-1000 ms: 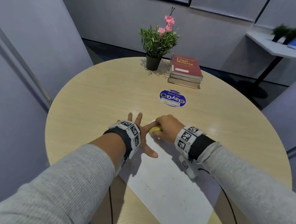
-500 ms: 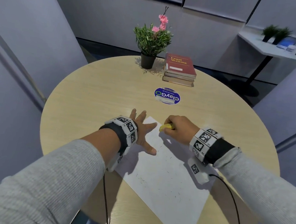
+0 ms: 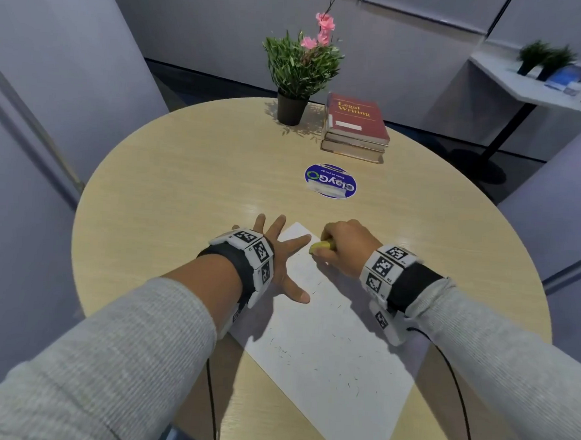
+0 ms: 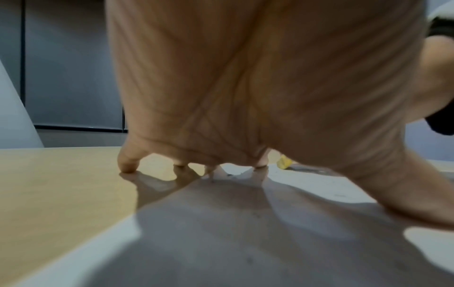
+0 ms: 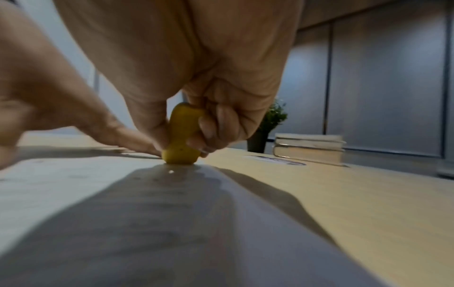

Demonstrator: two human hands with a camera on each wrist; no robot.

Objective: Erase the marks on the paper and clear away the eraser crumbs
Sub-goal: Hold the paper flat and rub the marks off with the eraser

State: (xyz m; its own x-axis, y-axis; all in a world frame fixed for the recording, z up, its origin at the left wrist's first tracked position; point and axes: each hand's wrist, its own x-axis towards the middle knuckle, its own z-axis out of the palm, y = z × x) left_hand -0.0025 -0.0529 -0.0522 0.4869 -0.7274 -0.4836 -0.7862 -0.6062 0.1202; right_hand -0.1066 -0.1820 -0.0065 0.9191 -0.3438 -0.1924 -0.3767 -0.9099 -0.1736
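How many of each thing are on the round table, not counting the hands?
Paper: 1
Yellow eraser: 1
Books: 3, stacked
Potted plant: 1
Round blue sticker: 1
Total: 7

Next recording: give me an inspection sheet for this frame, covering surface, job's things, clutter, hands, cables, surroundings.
Surface: round wooden table.
Job's things: paper strewn with dark specks; yellow eraser touching it.
Clutter: potted plant, book stack, round sticker.
Hands: left hand spread, fingers partly on the paper; right hand grips the eraser.
Cables: black cable from the right wrist.
Surroundings: grey panels, side shelf.
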